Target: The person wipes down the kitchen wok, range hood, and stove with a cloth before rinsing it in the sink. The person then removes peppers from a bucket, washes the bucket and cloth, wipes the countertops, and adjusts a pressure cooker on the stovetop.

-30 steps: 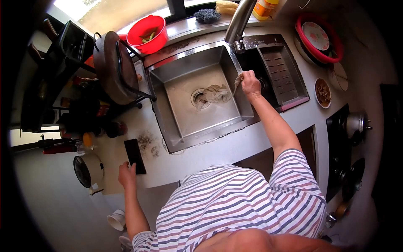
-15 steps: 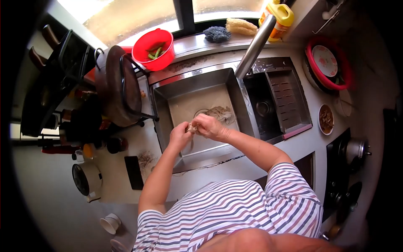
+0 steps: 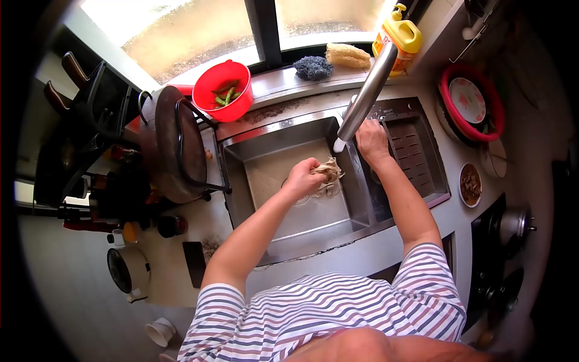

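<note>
Over the large basin of the steel sink (image 3: 271, 244), my left hand (image 3: 304, 178) is closed on a wrinkled, off-white cloth (image 3: 329, 171). Part of the cloth hangs down near the drain. My right hand (image 3: 371, 140) is behind the faucet (image 3: 369, 90), at its base by the small dark basin. The fingertips of that hand are bent and partly hidden by the faucet, so what they touch does not show clearly. Water seems to come from the spout, just right of the cloth.
A red basin (image 3: 206, 78) with green pods stands behind the sink, beside a scourer (image 3: 313, 68), a loofah (image 3: 348, 55) and a yellow bottle (image 3: 403, 35). A pan (image 3: 172, 145) stands left, above a phone (image 3: 194, 264). A bowl of food (image 3: 470, 184) is right.
My hands have come apart from over the sink's front. The left moved toward the drain and holds the cloth up; the right moved up to the faucet's base. The spout has swung into view.
</note>
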`<state>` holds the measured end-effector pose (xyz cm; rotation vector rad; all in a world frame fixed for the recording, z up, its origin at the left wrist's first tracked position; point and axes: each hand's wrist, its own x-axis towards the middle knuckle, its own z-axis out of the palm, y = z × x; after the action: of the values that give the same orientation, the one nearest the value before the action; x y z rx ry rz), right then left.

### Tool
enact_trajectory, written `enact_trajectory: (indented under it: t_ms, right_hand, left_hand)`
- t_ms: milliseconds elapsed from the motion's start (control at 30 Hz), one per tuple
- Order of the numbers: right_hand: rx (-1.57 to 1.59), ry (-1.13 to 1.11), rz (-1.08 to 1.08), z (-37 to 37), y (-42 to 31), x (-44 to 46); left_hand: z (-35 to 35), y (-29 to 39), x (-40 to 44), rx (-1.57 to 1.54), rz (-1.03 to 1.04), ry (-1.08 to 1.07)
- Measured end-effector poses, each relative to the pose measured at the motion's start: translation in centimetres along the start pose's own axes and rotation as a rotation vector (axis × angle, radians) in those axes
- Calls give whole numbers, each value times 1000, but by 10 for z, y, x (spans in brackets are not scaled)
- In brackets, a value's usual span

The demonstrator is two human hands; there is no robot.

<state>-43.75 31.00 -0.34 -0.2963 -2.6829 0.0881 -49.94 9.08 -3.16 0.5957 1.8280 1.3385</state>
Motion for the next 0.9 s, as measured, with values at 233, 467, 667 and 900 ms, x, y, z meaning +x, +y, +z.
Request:
enact_trajectory:
  t_ms: [233,467,667,900]
  right_hand:
    - [215,240,58,-25,-51,-22]
    - [300,-643,497,57,-90,-60]
    - [171,-817,670,159,-82,-125]
    - [531,-542,183,81,-69,-78]
  left_hand:
    - [17,26,22,-69,-95,-133]
    - [4,-48,21,581,-24,114]
    - [-20,-56,4,365,-20,151]
    - [-21,-50,15,350,-59,280]
